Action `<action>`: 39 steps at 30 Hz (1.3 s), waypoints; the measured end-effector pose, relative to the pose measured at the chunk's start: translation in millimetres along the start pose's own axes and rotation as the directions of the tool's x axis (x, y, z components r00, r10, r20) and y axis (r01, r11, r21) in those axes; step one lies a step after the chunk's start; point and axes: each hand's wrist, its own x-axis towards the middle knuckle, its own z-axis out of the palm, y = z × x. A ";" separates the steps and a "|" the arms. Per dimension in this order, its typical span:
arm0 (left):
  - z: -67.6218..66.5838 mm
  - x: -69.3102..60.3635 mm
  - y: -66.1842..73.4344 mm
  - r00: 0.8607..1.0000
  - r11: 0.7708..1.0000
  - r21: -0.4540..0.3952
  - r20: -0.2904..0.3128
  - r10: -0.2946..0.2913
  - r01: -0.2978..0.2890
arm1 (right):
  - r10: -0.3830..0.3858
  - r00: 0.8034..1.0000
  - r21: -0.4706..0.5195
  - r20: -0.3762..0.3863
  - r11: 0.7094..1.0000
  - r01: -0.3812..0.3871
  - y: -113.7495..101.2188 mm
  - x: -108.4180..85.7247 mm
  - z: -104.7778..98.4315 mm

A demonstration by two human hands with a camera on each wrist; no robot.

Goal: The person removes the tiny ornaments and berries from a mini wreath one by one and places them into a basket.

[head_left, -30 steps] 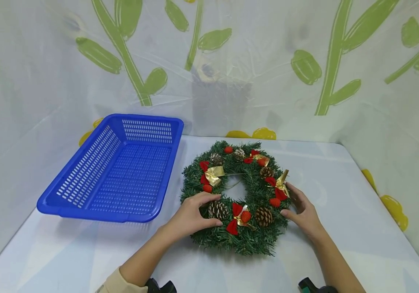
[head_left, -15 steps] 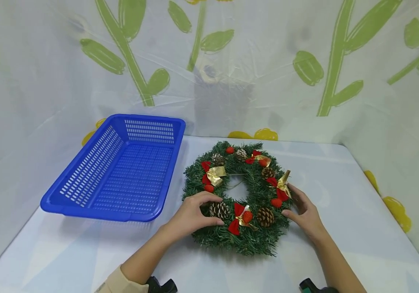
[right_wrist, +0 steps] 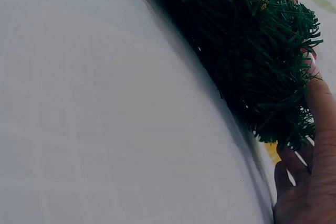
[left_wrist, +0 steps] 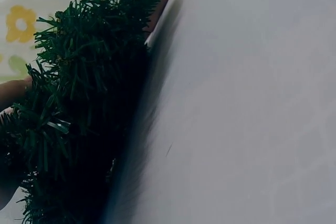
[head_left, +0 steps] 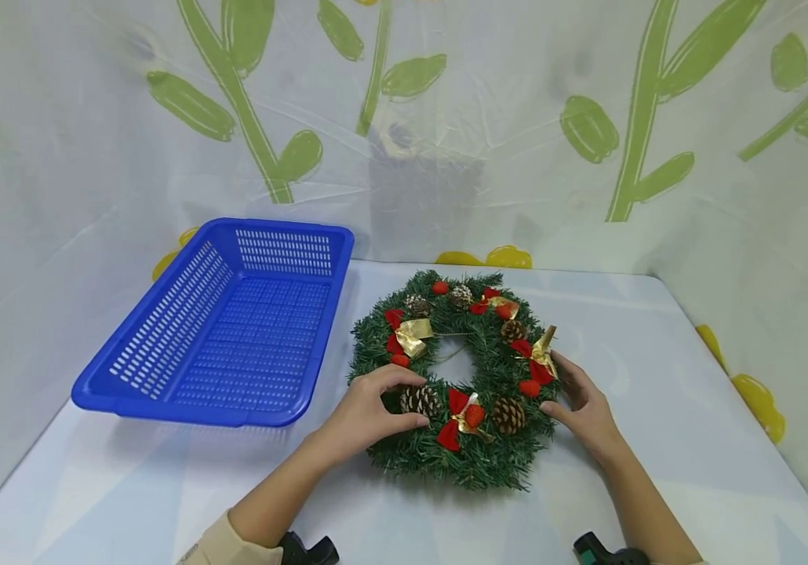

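A decorated wreath point(head_left: 490, 367) lies on a pale worktop point(head_left: 665, 377), held from both sides by a person's bare hands. The left hand point(head_left: 367, 410) grasps its near-left side, thumb and forefinger straddling a pinecone point(head_left: 420, 401); the right hand point(head_left: 590, 412) has its grip closed around the outer right edge, thumb uppermost, beside a red-and-gold bow point(head_left: 542, 372). The ring looks light and springy, its bristly tufts likely to compress rather than slip, while the bow and berries point(head_left: 474, 416) could bend or pull loose; opposite sides of the outer ring, away from trimmings, seem the best hold. To the left, a blue basket point(head_left: 252, 337) stands apart, before a leaf-patterned sheet point(head_left: 489, 102). Against the frame half a second earlier, hands, wreath and basket keep their arrangement; only the head view has shifted slightly.
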 end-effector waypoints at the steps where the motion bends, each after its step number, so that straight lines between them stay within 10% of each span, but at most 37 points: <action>1: -0.2 0.6 -0.1 1.000 1.000 -0.002 -0.009 0.006 -0.006 | 0.002 1.000 -0.002 -0.003 1.000 -0.002 -0.5 -0.2 -0.2; 28: -23.2 -3.9 19.0 0.972 0.992 0.006 -0.199 0.124 -0.126 | 0.023 1.000 -0.014 -0.015 1.000 -0.023 3.7 0.1 1.5; 39: -32.8 -3.9 24.5 0.953 0.995 -0.022 -0.290 0.087 -0.098 | 0.030 0.999 -0.021 -0.014 0.999 -0.030 2.0 0.0 1.0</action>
